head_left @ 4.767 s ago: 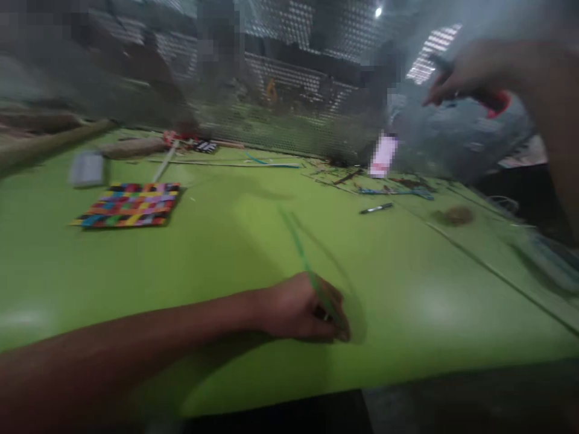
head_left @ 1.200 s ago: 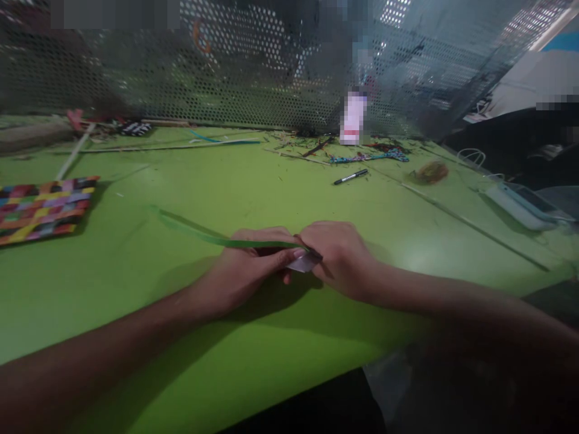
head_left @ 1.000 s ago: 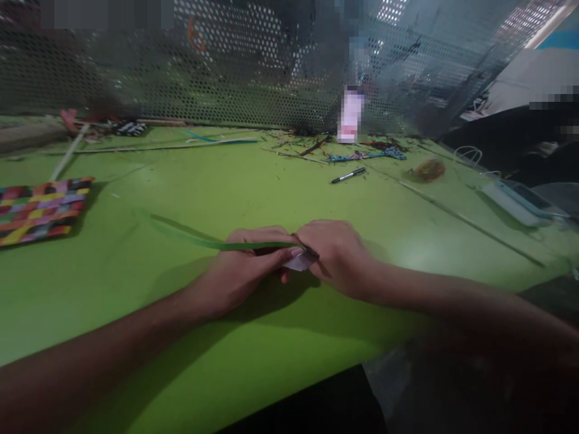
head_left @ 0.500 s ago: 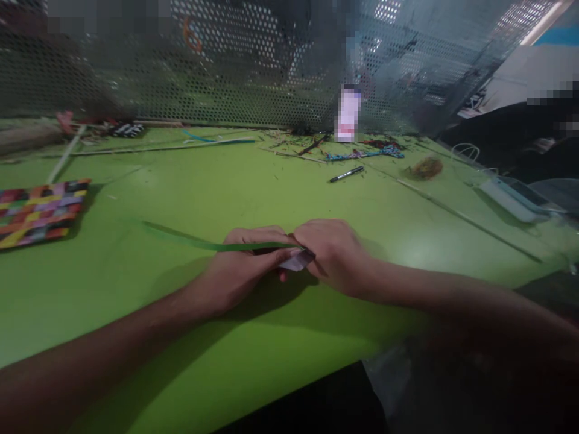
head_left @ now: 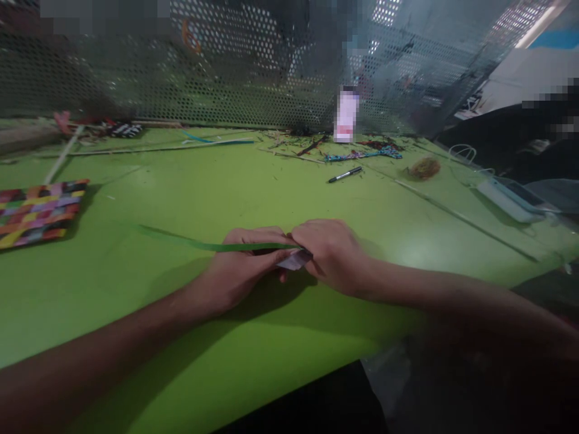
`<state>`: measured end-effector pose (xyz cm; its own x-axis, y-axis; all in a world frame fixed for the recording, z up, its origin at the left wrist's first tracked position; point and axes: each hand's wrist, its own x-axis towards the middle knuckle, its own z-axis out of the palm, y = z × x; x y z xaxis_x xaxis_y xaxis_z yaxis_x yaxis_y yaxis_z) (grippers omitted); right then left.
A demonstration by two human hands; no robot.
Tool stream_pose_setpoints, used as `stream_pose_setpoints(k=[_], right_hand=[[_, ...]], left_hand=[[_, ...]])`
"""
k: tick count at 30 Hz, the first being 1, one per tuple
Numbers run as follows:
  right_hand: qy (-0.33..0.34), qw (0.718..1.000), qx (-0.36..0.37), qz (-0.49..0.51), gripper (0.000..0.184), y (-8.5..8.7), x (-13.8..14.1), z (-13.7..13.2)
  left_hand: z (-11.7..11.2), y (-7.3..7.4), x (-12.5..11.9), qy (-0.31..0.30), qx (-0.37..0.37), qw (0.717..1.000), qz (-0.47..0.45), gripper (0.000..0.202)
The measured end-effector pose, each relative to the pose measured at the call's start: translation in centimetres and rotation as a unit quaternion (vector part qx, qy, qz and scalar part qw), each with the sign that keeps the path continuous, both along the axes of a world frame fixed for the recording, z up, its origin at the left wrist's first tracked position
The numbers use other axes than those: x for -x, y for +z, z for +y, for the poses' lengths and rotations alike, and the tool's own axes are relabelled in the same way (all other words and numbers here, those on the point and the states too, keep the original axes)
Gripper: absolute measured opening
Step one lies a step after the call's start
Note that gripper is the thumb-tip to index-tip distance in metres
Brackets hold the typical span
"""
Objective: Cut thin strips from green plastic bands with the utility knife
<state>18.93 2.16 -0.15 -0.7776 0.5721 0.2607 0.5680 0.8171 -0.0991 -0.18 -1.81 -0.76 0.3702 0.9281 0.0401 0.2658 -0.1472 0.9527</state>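
My left hand (head_left: 244,265) is closed, its thumb pressing on a small pale-purple piece of folded strip (head_left: 293,260) with a dark edge. From that piece a long green strip (head_left: 221,247) runs leftward over the back of my left hand, its far end curving above the table. My right hand (head_left: 332,250) touches the left one and is closed round the right end of the same piece. Its fingertips are hidden, as are most of the left fingers. Both hands are low over the green table (head_left: 190,181), near its front edge.
A multicoloured woven mat (head_left: 43,211) lies at the left. Farther back are a black pen (head_left: 345,175), a patterned blue band (head_left: 362,155), loose scraps and a blurred upright phone-like object (head_left: 346,114). A long thin stick (head_left: 465,220) and a pale device (head_left: 509,196) lie right. Perforated metal panel (head_left: 244,72) stands behind.
Both hands keep the same grip, almost still. The green strip's free end has shifted slightly left. The whole view has moved a little.
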Motion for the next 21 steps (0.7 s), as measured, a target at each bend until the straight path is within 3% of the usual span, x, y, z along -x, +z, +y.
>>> stream_pose_setpoints(k=[21], right_hand=[[0.005, 1.0, -0.005, -0.002, 0.013, 0.15, 0.14, 0.02]], left_hand=[[0.22, -0.4, 0.1, -0.01, -0.032, 0.999, 0.012, 0.029]])
